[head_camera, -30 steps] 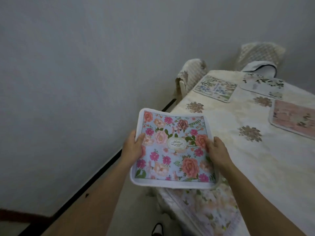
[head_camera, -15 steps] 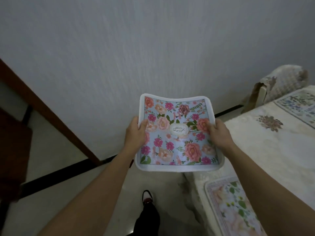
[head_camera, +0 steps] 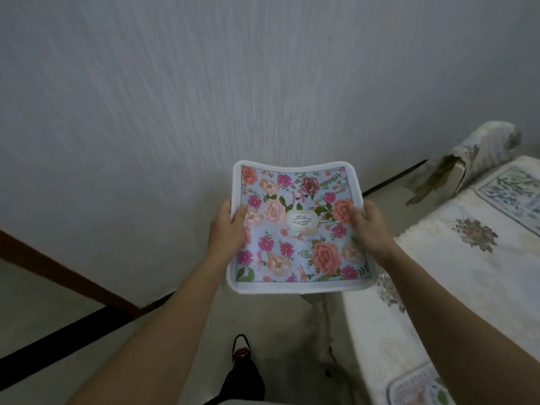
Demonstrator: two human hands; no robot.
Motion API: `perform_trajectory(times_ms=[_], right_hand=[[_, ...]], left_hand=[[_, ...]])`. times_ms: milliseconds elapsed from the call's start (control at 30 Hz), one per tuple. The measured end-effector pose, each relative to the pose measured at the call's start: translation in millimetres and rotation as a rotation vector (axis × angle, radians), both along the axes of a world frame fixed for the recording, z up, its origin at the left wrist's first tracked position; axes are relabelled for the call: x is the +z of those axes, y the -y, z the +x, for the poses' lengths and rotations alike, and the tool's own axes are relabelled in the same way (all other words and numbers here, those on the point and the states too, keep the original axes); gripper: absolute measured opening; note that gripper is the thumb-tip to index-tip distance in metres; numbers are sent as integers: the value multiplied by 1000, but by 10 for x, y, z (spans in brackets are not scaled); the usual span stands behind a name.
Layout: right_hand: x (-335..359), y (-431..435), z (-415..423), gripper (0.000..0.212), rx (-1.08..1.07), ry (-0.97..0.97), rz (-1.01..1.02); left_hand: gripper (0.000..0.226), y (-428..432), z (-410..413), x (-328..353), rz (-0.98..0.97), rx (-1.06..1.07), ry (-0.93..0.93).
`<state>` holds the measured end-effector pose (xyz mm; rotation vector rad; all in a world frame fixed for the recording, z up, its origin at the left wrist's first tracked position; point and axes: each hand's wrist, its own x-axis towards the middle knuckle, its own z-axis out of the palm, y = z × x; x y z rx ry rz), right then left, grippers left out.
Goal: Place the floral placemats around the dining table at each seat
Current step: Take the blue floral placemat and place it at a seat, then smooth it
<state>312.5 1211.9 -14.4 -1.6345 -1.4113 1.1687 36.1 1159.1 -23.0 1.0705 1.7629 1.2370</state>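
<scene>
I hold a floral placemat (head_camera: pixel 298 226) flat in front of me, light blue with pink and peach flowers and a white border. My left hand (head_camera: pixel 226 229) grips its left edge and my right hand (head_camera: pixel 369 226) grips its right edge. The mat hangs over the floor just left of the dining table (head_camera: pixel 455 276), which is covered by a cream cloth with flower motifs. A second placemat (head_camera: pixel 517 200) lies at the table's far right edge, and a third placemat (head_camera: pixel 418 388) lies near the bottom edge of the view.
A chair with a quilted cream cover (head_camera: pixel 473 153) stands at the table's far side by the grey wall (head_camera: pixel 204 83). A brown door frame (head_camera: pixel 67 273) runs at the lower left. My foot in a dark shoe (head_camera: pixel 241 346) is on the light floor.
The view has swung left, away from the table, so most of the tabletop has left the frame. Both hands keep the same hold on the mat.
</scene>
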Motion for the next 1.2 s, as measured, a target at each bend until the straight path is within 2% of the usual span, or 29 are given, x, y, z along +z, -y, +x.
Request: perform_trajectory(times_ms=[100, 267, 400, 533, 633, 933, 1067, 1200], right_hand=[[-22, -376, -177, 36, -52, -11, -42], [-159, -861, -324, 47, -137, 45, -58], [-133, -1044, -343, 42, -246, 114, -44], [-135, -1241, -227, 52, -325, 130, -46], [-150, -1396, -146, 41, -394, 120, -24], [-383, -2199, 357, 35, -536, 128, -1], [-495, -2683, 796, 24, -574, 149, 13], [-545, -3085, 1374, 22, -628, 160, 16]], left_hand=[[16, -493, -244, 35, 5, -63, -1], [19, -1180, -468, 25, -29, -168, 0], [18, -1603, -467, -9, -28, -244, 5], [18, -2013, -366, -41, -26, -308, -4], [16, -2313, -234, -55, -29, -353, -19], [17, -3471, 415, -270, -60, -474, -106], [17, -4160, 1020, -378, -74, -542, -137], [19, -4732, 1694, -411, -101, -621, -137]])
